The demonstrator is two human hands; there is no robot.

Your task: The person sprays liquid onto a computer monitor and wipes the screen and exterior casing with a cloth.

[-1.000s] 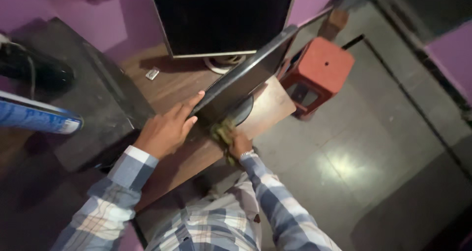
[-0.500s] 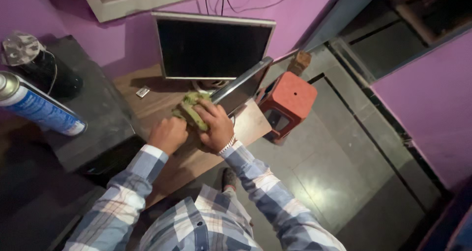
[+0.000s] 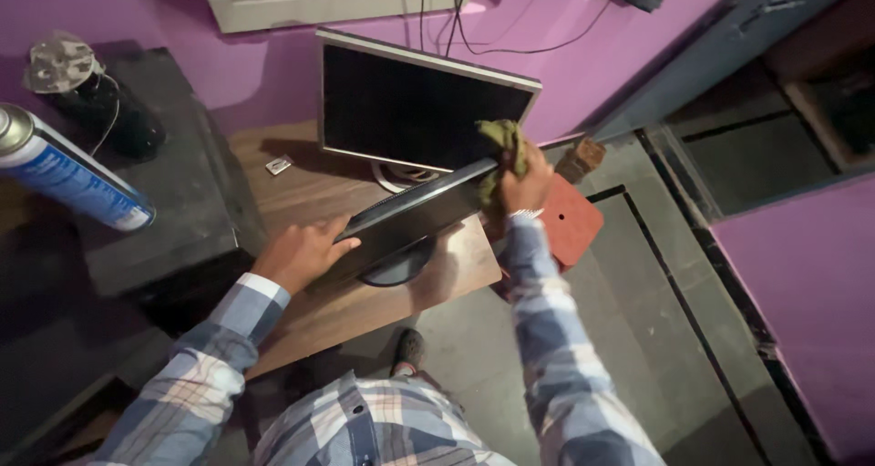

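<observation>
Moving right hand point(image 3: 524, 185) with cloth point(image 3: 502, 147) to monitor point(image 3: 415, 215) far end
</observation>
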